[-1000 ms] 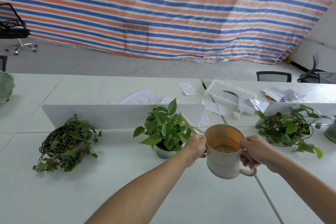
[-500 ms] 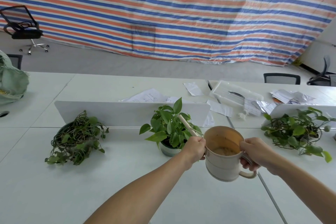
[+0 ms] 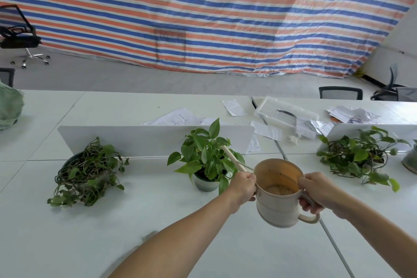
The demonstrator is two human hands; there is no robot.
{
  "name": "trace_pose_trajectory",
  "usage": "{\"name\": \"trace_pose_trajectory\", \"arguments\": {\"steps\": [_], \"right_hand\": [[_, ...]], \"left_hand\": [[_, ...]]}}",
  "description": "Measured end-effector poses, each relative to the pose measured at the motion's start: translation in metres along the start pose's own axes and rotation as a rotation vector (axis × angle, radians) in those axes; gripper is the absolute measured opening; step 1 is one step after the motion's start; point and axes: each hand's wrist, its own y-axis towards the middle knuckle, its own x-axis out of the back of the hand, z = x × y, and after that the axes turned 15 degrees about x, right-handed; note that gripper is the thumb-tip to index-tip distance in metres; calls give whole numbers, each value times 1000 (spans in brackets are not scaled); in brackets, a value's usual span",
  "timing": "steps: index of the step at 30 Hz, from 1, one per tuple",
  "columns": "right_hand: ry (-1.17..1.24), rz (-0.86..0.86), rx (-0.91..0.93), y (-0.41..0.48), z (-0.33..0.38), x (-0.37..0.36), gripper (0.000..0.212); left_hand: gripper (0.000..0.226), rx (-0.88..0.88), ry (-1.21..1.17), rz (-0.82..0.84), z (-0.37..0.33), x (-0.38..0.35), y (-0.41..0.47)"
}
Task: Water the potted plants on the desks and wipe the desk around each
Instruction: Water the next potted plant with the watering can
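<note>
A person's two bare arms reach in from the bottom of the frame, holding a beige plastic watering can (image 3: 279, 194) just right of centre, raised clear of the white desk (image 3: 67, 232). The right hand (image 3: 316, 194) is curled round the can's loop handle. The left hand (image 3: 242, 185) grips the root of its long thin spout (image 3: 232, 159), which angles up and left into the leaves of a green leafy plant in a grey-green pot (image 3: 203, 160) at centre frame.

The can looks rigid and light. Only a little liquid seems to lie at its bottom, so the weight should be small but will shift as it tilts. The handle is the sound place to carry it, and the slim spout probably wants only steadying. The leaves are soft, and a nudge might tip the small pot.

A low white divider panel (image 3: 135, 137) stands close behind the plant, limiting reach that way. Loose papers (image 3: 178, 117) lie beyond it, best kept dry. A wilted trailing plant in a dark pot (image 3: 88, 171) sits at left and a sprawling green plant (image 3: 358, 158) at right, both well apart from the can. Bare desk fills the lower left.
</note>
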Motion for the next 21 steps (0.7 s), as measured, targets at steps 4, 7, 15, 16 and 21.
{"name": "trace_pose_trajectory", "arguments": {"steps": [4,7,15,16,21], "right_hand": [[1,-18,-8,3,-2,3,20],[8,-31,-21,7,-2,4,18],[11,-64,-26,25,9,6,15],[10,-64,-22,26,11,6,15],[8,-59,-9,33,20,3,15]], "left_hand": [[26,3,11,18,-4,-3,4],[26,3,15,28,-8,-3,7],[30,-12,8,28,-26,7,18],[30,-13,8,27,-27,8,19],[30,-14,-7,14,-31,18,21]]}}
